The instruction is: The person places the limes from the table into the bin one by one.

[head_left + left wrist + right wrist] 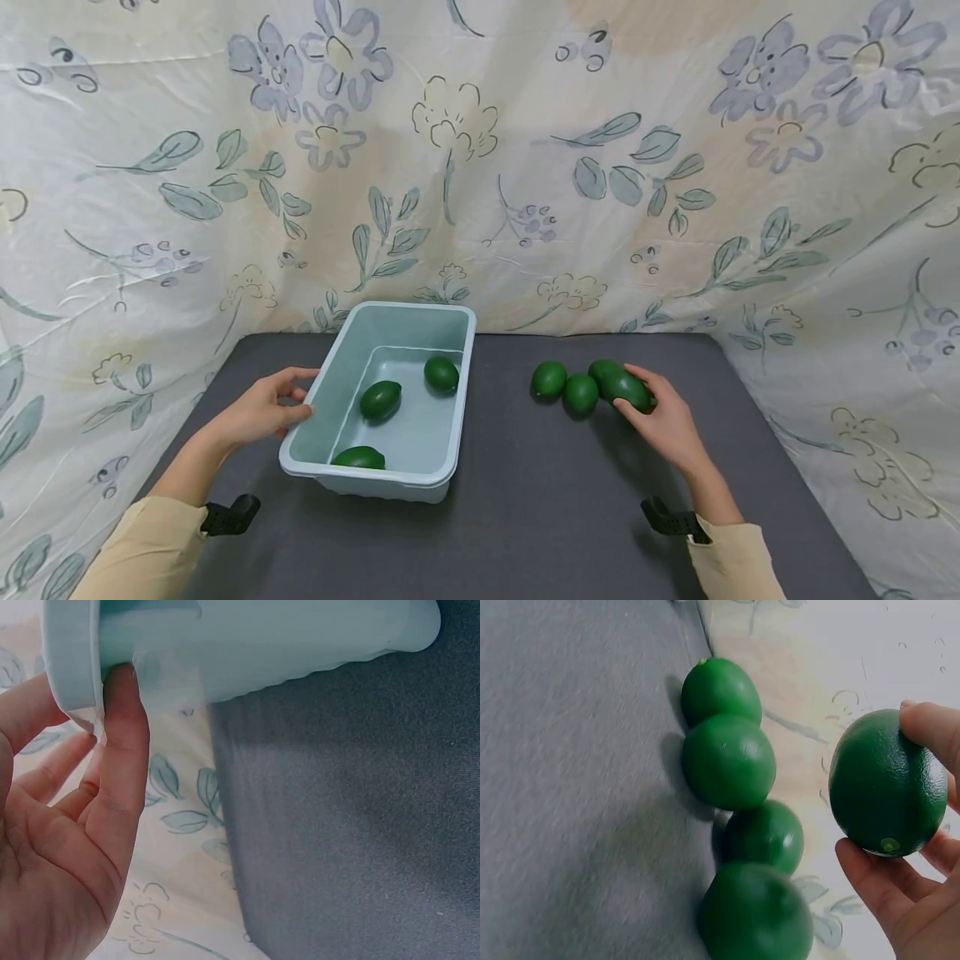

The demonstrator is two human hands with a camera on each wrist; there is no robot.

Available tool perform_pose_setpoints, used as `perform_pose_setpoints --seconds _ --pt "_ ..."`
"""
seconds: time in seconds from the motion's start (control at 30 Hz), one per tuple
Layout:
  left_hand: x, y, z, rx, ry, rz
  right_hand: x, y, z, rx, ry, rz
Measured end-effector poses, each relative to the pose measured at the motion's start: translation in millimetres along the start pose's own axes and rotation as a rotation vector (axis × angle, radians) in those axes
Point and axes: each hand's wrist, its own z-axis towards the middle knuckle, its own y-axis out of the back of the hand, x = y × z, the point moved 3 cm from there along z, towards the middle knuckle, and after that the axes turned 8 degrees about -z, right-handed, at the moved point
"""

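At the left side of a pale blue-green plastic bin (442, 479), my left hand (262, 406) pinches the rim, with a finger and thumb on either side of the lip (73, 660). Inside the bin lie three green limes, one near the middle (380, 401), one by the right wall (441, 375) and one at the near end (358, 457). My right hand (667, 417) holds another lime (889, 784) between thumb and fingers, raised off the table. Several more limes (730, 761) sit in a close row beneath and beside it.
The dark grey table (510, 517) carries the bin on the left and the lime row on the right. A flower-printed cloth (480, 167) hangs behind the table's far edge and along both sides. Each wrist wears a black strap (232, 515).
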Motion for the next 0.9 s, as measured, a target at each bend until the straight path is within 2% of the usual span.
perform_pose_setpoints --seconds 0.53,0.9 --pt "-0.4 0.4 0.3 0.003 -0.002 -0.006 43 -10 27 0.061 0.093 0.073" --pt "0.1 0.8 0.9 0.004 -0.005 -0.009 69 -25 36 0.099 0.147 0.15"
